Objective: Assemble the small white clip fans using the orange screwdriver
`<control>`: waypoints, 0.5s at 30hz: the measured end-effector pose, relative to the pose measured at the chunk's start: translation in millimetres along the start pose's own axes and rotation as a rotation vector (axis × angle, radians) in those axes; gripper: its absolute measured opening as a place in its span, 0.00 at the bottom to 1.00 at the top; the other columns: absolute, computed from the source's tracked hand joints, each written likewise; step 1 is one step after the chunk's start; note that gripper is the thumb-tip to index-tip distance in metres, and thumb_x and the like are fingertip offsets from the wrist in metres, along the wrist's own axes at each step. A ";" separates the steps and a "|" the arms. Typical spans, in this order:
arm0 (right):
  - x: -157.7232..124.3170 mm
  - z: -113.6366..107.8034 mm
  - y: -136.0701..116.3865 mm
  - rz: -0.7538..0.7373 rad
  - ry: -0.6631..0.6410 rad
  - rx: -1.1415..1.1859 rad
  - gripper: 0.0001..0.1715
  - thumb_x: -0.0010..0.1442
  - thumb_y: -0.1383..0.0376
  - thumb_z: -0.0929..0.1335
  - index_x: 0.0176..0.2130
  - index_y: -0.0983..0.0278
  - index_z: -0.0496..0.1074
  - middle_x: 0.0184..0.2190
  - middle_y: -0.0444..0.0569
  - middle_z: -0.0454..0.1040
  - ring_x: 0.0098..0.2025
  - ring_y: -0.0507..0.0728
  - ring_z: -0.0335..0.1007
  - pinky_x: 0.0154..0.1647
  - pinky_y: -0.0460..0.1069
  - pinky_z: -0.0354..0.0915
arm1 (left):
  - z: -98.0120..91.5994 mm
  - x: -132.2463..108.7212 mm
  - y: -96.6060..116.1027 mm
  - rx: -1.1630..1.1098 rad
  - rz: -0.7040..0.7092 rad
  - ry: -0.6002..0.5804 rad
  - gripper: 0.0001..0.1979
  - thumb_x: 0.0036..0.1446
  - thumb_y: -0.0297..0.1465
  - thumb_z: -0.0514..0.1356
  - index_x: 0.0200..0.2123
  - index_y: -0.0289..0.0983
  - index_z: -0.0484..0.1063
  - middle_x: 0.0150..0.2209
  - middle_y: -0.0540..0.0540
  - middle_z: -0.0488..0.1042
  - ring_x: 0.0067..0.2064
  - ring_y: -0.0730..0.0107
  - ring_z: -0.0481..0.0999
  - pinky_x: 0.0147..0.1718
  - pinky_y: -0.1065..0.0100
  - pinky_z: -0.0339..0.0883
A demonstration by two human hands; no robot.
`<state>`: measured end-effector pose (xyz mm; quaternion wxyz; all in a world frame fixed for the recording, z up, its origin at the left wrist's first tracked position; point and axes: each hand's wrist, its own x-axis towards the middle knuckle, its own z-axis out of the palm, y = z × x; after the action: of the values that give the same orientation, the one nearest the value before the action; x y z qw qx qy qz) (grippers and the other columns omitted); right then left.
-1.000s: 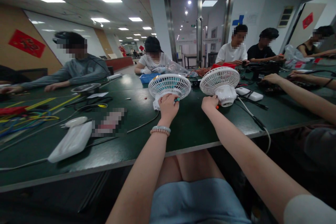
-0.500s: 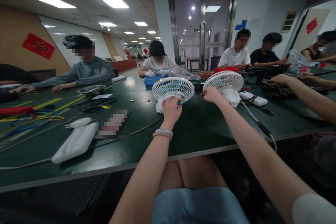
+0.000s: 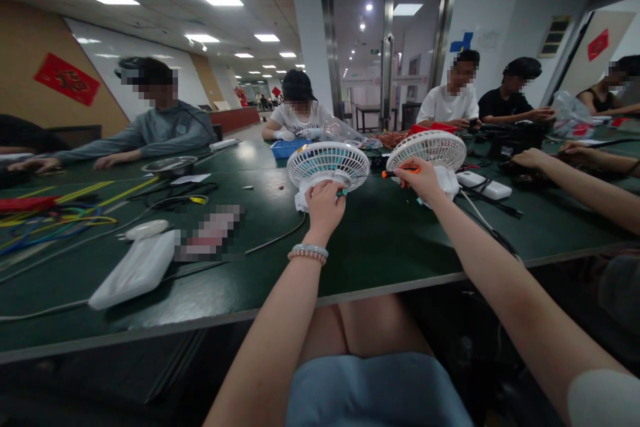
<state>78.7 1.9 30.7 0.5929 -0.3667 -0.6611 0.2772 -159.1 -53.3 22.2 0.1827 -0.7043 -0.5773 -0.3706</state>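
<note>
Two small white desk fans stand on the dark green table. My left hand is closed on the base of the left fan, which has a teal inner part. My right hand is raised in front of the right fan and is closed on an orange-handled screwdriver that points left, level with the gap between the two fans. A bead bracelet sits on my left wrist.
A white cable runs from the right fan over the table's front edge. A white flat device and coloured wires lie at left. Several other people sit round the table; a neighbour's arm reaches in at right. A blue tray lies behind the fans.
My right hand has lifted from the base of the right fan and now holds the orange screwdriver higher, in front of that fan's grille. My left hand has stayed on the left fan.
</note>
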 end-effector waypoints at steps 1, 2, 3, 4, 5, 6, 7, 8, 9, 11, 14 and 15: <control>-0.2 1.5 -0.2 -0.002 -0.003 0.039 0.14 0.46 0.57 0.69 0.30 0.63 0.67 0.16 0.39 0.66 0.17 0.49 0.63 0.18 0.44 0.60 | 0.4 0.0 0.0 0.000 0.002 0.001 0.09 0.52 0.28 0.55 0.37 0.43 0.68 0.41 0.48 0.74 0.52 0.59 0.64 0.50 0.55 0.48; -0.4 2.8 -0.4 -0.005 -0.012 0.074 0.14 0.46 0.57 0.69 0.30 0.63 0.66 0.16 0.39 0.66 0.17 0.49 0.63 0.18 0.44 0.60 | 0.8 0.1 0.0 0.002 0.006 0.004 0.09 0.52 0.28 0.55 0.37 0.43 0.68 0.41 0.48 0.74 0.52 0.59 0.64 0.50 0.55 0.48; -0.8 3.7 -0.5 -0.006 -0.027 0.102 0.14 0.46 0.58 0.70 0.29 0.63 0.66 0.16 0.38 0.66 0.17 0.49 0.63 0.18 0.44 0.60 | 1.2 0.1 -0.1 0.004 0.010 0.008 0.09 0.52 0.28 0.55 0.37 0.43 0.68 0.41 0.48 0.74 0.52 0.60 0.64 0.50 0.55 0.48; -1.4 4.3 -0.3 -0.007 -0.044 0.123 0.14 0.45 0.58 0.70 0.29 0.63 0.66 0.16 0.38 0.66 0.17 0.49 0.63 0.18 0.44 0.60 | 1.6 0.2 -0.3 0.008 0.013 0.010 0.08 0.52 0.29 0.55 0.37 0.43 0.68 0.41 0.48 0.74 0.52 0.60 0.64 0.50 0.55 0.49; -1.9 4.6 0.1 -0.009 -0.059 0.137 0.14 0.45 0.58 0.70 0.29 0.64 0.66 0.16 0.38 0.66 0.17 0.49 0.64 0.18 0.44 0.60 | 1.9 0.3 -0.5 0.013 0.013 0.012 0.08 0.52 0.29 0.55 0.37 0.42 0.68 0.41 0.48 0.74 0.52 0.60 0.64 0.50 0.55 0.49; -2.4 4.5 0.6 -0.010 -0.072 0.148 0.14 0.45 0.58 0.71 0.28 0.64 0.66 0.16 0.38 0.66 0.17 0.49 0.64 0.18 0.44 0.60 | 2.2 0.5 -0.7 0.016 0.014 0.012 0.08 0.52 0.29 0.55 0.37 0.42 0.68 0.41 0.47 0.74 0.52 0.60 0.64 0.49 0.55 0.49; -2.8 4.3 1.0 -0.011 -0.079 0.156 0.14 0.45 0.58 0.71 0.28 0.64 0.66 0.16 0.38 0.66 0.17 0.49 0.64 0.18 0.44 0.61 | 2.3 0.6 -0.7 0.018 0.014 0.011 0.08 0.52 0.29 0.55 0.37 0.42 0.68 0.41 0.47 0.74 0.52 0.60 0.64 0.49 0.55 0.49; -3.0 3.9 1.3 -0.010 -0.082 0.164 0.14 0.44 0.58 0.71 0.28 0.64 0.66 0.16 0.38 0.67 0.17 0.49 0.64 0.17 0.44 0.61 | 2.4 0.8 -0.7 0.018 0.014 0.009 0.08 0.52 0.28 0.55 0.37 0.42 0.69 0.41 0.47 0.74 0.52 0.60 0.64 0.49 0.55 0.49; -3.1 3.6 1.5 -0.011 -0.087 0.171 0.15 0.44 0.58 0.71 0.28 0.64 0.66 0.16 0.38 0.67 0.17 0.49 0.64 0.17 0.44 0.61 | 2.3 1.0 -0.5 0.018 0.015 0.007 0.09 0.52 0.29 0.55 0.37 0.42 0.69 0.41 0.48 0.74 0.52 0.60 0.64 0.49 0.56 0.49; -3.3 3.8 1.3 -0.016 -0.106 0.182 0.15 0.44 0.58 0.72 0.28 0.64 0.66 0.16 0.39 0.67 0.17 0.49 0.64 0.17 0.44 0.61 | 2.0 1.3 0.1 0.016 0.012 0.002 0.09 0.52 0.29 0.55 0.38 0.42 0.69 0.41 0.48 0.74 0.52 0.61 0.64 0.50 0.56 0.49; -4.4 6.6 1.3 -0.025 -0.151 0.187 0.15 0.44 0.58 0.72 0.29 0.64 0.66 0.16 0.39 0.68 0.18 0.50 0.65 0.18 0.44 0.62 | 1.5 1.7 1.1 0.019 -0.002 -0.010 0.09 0.52 0.29 0.54 0.38 0.42 0.69 0.42 0.47 0.73 0.52 0.60 0.64 0.50 0.56 0.49; -4.9 8.1 1.8 -0.027 -0.161 0.184 0.15 0.44 0.58 0.72 0.29 0.64 0.66 0.16 0.40 0.68 0.18 0.50 0.66 0.18 0.45 0.63 | 1.5 1.8 1.3 0.019 -0.005 -0.014 0.09 0.52 0.29 0.54 0.38 0.42 0.69 0.42 0.46 0.73 0.52 0.60 0.64 0.50 0.55 0.49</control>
<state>71.2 -0.4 25.2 0.5726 -0.2784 -0.6834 0.3572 -157.3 -51.4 22.7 0.1845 -0.7038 -0.5837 -0.3604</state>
